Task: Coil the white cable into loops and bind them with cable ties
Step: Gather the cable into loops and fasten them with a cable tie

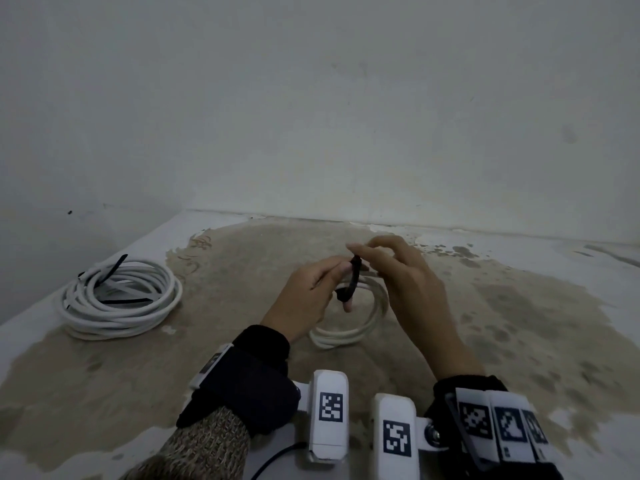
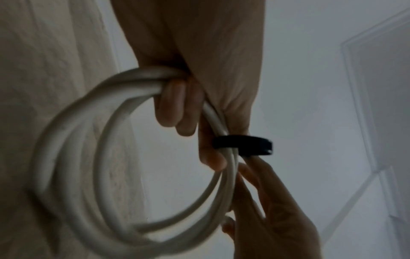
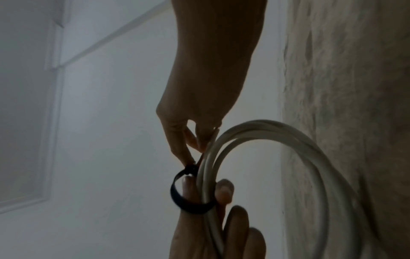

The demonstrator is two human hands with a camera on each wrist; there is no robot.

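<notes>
white cable point(image 1: 349, 332) coil hangs between both hands, left hand point(image 1: 304, 299) gripping it.

Both hands were raised at the centre of the head view, fingertips nearly meeting. The left hand point(image 1: 304, 296) had its fingers curled in a grip; the right hand point(image 1: 405, 282) pinched with thumb and forefinger, remaining fingers loosely extended toward upper centre.

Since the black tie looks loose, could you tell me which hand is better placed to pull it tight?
Probably the right hand: its fingers already pinch the black cable tie, while the left hand grips the white cable coil.
</notes>
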